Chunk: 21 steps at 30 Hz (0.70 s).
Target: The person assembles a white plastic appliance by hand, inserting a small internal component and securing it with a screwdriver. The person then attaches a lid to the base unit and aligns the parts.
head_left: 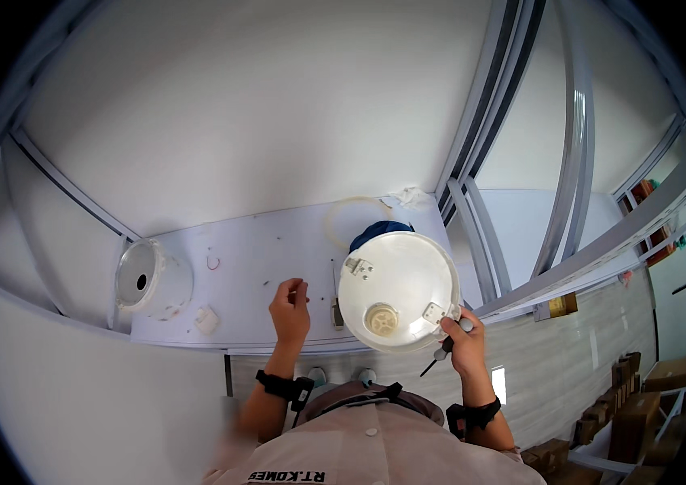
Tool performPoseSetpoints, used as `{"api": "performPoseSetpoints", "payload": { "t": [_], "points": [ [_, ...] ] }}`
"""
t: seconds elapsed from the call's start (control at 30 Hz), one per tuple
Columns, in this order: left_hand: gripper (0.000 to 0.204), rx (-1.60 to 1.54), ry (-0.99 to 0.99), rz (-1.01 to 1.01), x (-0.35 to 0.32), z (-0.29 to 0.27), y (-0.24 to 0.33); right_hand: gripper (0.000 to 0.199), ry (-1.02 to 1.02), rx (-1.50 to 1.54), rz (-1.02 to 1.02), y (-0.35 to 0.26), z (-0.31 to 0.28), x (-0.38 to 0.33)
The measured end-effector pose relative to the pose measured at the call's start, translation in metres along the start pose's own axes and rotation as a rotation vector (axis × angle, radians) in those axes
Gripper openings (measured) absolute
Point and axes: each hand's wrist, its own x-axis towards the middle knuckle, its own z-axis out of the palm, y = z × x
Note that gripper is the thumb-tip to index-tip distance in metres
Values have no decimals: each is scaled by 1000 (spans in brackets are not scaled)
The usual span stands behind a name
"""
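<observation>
A white table is running from left to right across the middle of the view, boxed in by pale wall panels on the far and left sides and by grey metal rails rising at its right end. The near edge is lying just beyond the person's wrists, and the stretch of table between the two round things is staying mostly open.

The largest thing on it is a round white appliance body, sitting at the right end with its flat underside facing up, overhanging the near edge a little. Two small metal brackets and a cream round fitting are showing on that face; what is inside cannot be seen. A blue part is peeking out behind it, beside a loop of pale tubing.

At the far left a white pot-like housing is lying on its side, its grey inside looking empty but for a dark hole.

The right hand is closing around a screwdriver at the body's near right rim. The left hand is hovering over the table with fingertips pinched, possibly on a screw too small to tell.

A small white block is lying near the housing.
</observation>
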Motion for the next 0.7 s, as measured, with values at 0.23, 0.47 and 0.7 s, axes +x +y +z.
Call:
{"api": "performPoseSetpoints", "payload": {
  "t": [0.23, 0.47, 0.7],
  "points": [
    [11, 34, -129, 332, -20, -21, 113, 30, -113, -1, 20, 1, 26, 14],
    [13, 182, -451, 462, -39, -17, 124, 28, -257, -94, 40, 14, 71, 23],
    [13, 253, -466, 456, -35, -27, 112, 29, -378, -164, 111, 22, 104, 20]
  ]
}}
